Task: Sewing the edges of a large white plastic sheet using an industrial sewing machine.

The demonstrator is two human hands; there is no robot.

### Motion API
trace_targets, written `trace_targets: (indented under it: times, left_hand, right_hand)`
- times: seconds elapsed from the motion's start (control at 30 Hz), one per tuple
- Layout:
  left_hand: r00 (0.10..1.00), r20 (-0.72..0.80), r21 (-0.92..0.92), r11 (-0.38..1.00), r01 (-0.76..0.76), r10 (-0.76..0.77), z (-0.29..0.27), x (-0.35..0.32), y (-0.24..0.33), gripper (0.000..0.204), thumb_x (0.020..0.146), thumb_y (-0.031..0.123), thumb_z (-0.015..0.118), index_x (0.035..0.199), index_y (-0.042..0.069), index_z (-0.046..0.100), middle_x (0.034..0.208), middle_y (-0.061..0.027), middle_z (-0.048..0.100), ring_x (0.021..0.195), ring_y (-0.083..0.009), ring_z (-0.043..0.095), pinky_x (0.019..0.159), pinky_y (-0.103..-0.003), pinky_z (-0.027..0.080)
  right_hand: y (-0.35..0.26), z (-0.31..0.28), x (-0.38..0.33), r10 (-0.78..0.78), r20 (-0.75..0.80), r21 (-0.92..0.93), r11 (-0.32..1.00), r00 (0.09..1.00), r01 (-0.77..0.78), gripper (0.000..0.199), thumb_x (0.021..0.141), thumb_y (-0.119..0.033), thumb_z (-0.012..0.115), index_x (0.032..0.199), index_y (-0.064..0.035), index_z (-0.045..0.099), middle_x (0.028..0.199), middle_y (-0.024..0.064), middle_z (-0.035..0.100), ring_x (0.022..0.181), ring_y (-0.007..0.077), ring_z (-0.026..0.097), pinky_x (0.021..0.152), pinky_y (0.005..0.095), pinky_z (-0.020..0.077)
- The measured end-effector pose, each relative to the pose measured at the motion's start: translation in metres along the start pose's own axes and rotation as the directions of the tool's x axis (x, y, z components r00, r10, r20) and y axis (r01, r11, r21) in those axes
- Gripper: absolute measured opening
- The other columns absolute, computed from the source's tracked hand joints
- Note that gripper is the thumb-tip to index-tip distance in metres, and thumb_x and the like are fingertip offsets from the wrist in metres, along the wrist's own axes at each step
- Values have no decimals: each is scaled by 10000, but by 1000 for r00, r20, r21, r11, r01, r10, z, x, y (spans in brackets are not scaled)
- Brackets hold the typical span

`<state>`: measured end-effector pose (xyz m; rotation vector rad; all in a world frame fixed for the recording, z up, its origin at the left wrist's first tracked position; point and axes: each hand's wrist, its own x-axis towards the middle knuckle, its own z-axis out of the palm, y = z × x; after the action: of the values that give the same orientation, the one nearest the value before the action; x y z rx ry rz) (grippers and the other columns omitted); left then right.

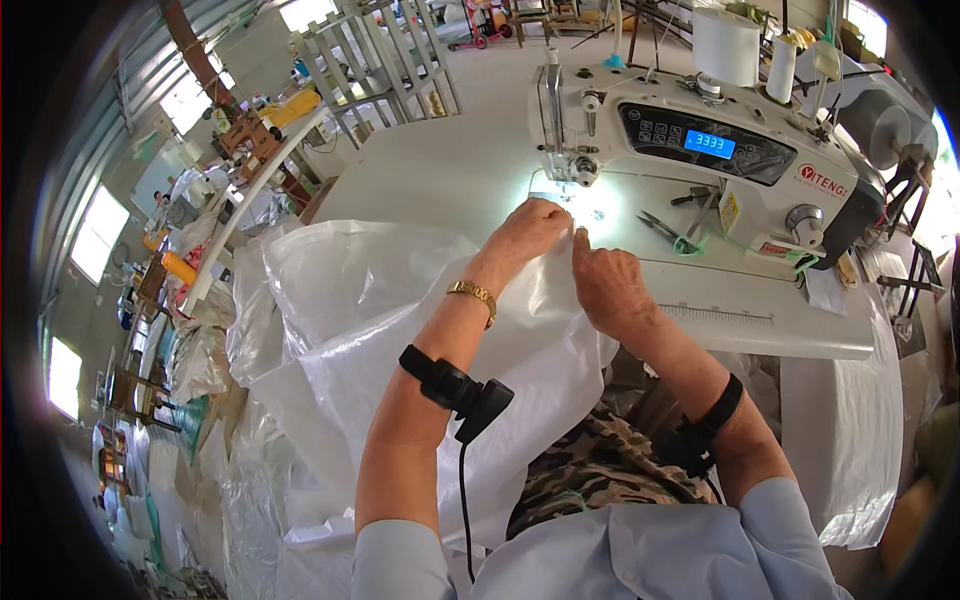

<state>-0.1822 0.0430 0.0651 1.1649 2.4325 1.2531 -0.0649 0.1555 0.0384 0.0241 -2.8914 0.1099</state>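
At the white counter (440, 160), both hands pinch the woven plastic sack (400, 300) edge under the sewing machine (700, 140) needle, left hand (525, 232) and right hand (605, 285) fingers closed on fabric, seemingly feeding a seam that wants steady, even guiding.

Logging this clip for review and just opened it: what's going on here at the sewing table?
A person sits at a white industrial sewing machine on a white table. Both hands press the edge of a large translucent white woven plastic sack flat beside the needle area. The left hand lies on the sack nearest the needle; the right hand pinches the sack edge just beside it. Small metal scissors lie on the machine bed to the right.
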Motion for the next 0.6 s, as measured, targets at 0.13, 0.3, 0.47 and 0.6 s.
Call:
trace_targets:
  times: [0.13, 0.3, 0.47, 0.6]
  left_hand:
    - [984, 69, 46, 986, 160, -162, 2, 12, -6, 397, 905, 278, 576, 683, -26, 450, 612, -68, 370, 607, -157, 351, 597, -345, 373]
    - [1000, 12, 214, 977, 3, -6, 14, 27, -27, 290, 907, 215, 571, 777, -45, 564, 677, -162, 572, 641, -293, 510, 670, -403, 439]
    - [998, -64, 301, 954, 8, 12, 19, 41, -44, 216, 920, 183, 532, 910, 20, 674, 908, -169, 690, 885, -354, 637, 805, -434, 493]
    - [997, -27, 321, 944, 72, -67, 30, 52, -56, 214, 890, 199, 642, 938, -6, 682, 875, -195, 683, 879, -361, 646, 807, -409, 505]
  right_hand:
    - [2, 6, 7, 4, 38, -82, 997, 999, -1, 646, 746, 10, 644, 1326, 189, 422, 727, 148, 682, 692, 259, 701, 657, 347, 555]
    - [18, 7, 20, 71, 21, -4, 997, 997, -71, 364, 856, -139, 605, 1170, 46, 591, 738, 134, 687, 745, 292, 702, 709, 398, 548]
    - [63, 20, 48, 149, 85, 568, 805, 985, -171, 203, 914, -232, 575, 934, -61, 682, 802, 128, 688, 788, 342, 673, 745, 444, 532]
    - [76, 53, 49, -55, -283, 466, 865, 958, 187, 167, 874, -118, 612, 1010, -77, 700, 1016, 116, 669, 918, 316, 637, 818, 412, 503]
